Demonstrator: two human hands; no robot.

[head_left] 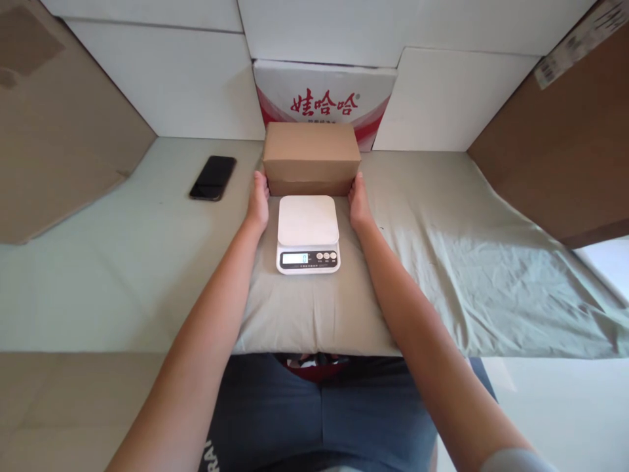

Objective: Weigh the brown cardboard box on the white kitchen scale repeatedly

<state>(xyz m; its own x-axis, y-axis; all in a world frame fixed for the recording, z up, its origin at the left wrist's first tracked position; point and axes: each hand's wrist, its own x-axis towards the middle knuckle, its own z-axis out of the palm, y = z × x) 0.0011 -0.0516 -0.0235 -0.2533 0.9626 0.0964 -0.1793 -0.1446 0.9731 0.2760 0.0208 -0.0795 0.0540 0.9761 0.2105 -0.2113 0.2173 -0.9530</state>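
Note:
A brown cardboard box (312, 160) stands behind a white digital kitchen scale (308, 221) on the cloth-covered table. My left hand (258, 198) presses against the box's left side, and my right hand (360, 198) against its right side, so the box is held between both palms. Most of the fingers are hidden along the box's sides. Nothing lies on the scale's platform, and its lit display (295, 258) reads 0. Whether the box is resting on the cloth or slightly raised, I cannot tell.
A black smartphone (213, 177) lies to the left. White boxes (167, 78) and a red-and-white printed carton (324, 85) form a wall at the back. Large brown cardboard panels stand at the left (63, 131) and right (555, 144). The green cloth (442, 275) is wrinkled on the right.

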